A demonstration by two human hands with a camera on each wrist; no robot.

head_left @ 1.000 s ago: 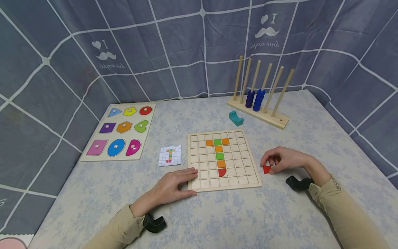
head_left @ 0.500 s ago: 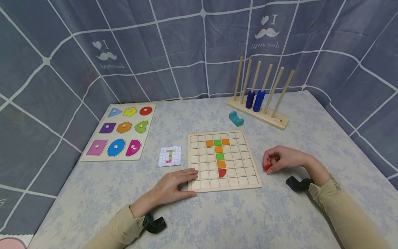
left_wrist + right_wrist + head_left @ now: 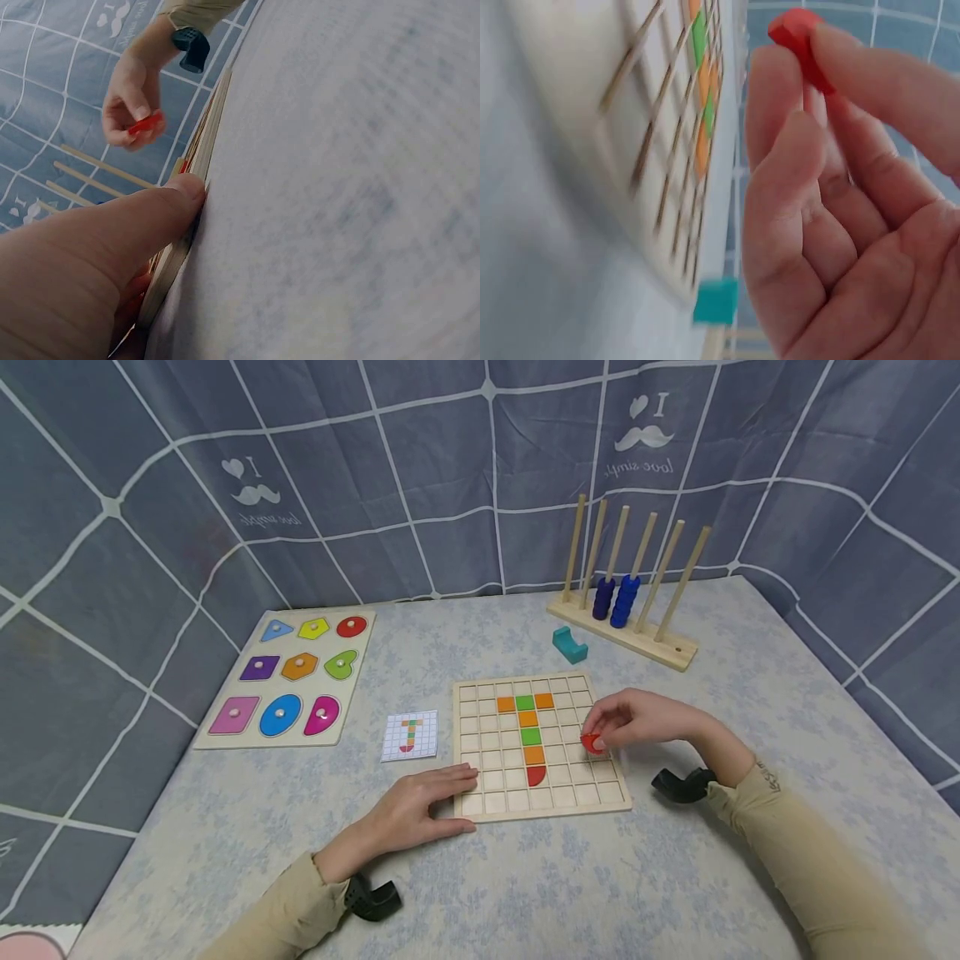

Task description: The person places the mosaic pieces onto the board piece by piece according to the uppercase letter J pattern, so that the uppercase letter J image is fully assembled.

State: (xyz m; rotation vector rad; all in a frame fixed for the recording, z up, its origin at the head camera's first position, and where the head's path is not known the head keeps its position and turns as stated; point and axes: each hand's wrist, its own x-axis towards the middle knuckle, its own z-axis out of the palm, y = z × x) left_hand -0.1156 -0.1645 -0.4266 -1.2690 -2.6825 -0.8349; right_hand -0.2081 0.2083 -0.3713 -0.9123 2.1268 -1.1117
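My right hand (image 3: 648,722) pinches a small red block (image 3: 802,37) with one rounded edge between thumb and fingers, held above the right side of the wooden grid board (image 3: 498,815). Several orange and green squares (image 3: 531,737) form a T on the board. A red quarter-circle block (image 3: 536,776) sits directly below the T's stem. My left hand (image 3: 408,810) rests at the board's lower left edge with its fingers extended. In the left wrist view the thumb (image 3: 142,225) touches the board's side. A pattern card (image 3: 410,736) with a similar coloured figure lies left of the board.
A shape puzzle board (image 3: 285,681) with knobbed pieces lies at the left. Behind the grid board are a teal curved block (image 3: 570,645) and a wooden peg stand (image 3: 626,631) with blue beads on two pegs. A tiled-pattern curtain (image 3: 427,468) hangs behind the table.
My right hand has picked up the red block from the table right of the board and carried it left, over the board. The left hand has stayed in place.
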